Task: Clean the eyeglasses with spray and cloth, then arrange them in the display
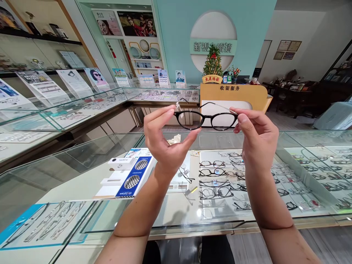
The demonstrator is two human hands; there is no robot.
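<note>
Both my hands hold up a pair of black-framed eyeglasses above the glass counter, lenses level and temples stretching away from me. At the left end, my left hand grips the frame, fingers at the hinge and thumb by the lower rim. My right hand pinches the other end near its hinge. A small white tag hangs by the left temple. Behind my left hand shows a crumpled pale cloth. Beneath the hands, several eyeglasses lie in rows in the showcase.
A blue and white display box is on the counter at left. Long glass showcases with standing cards run along the left and back. The wooden cashier desk carries a potted plant. At lower left lies a blue-edged tray of frames.
</note>
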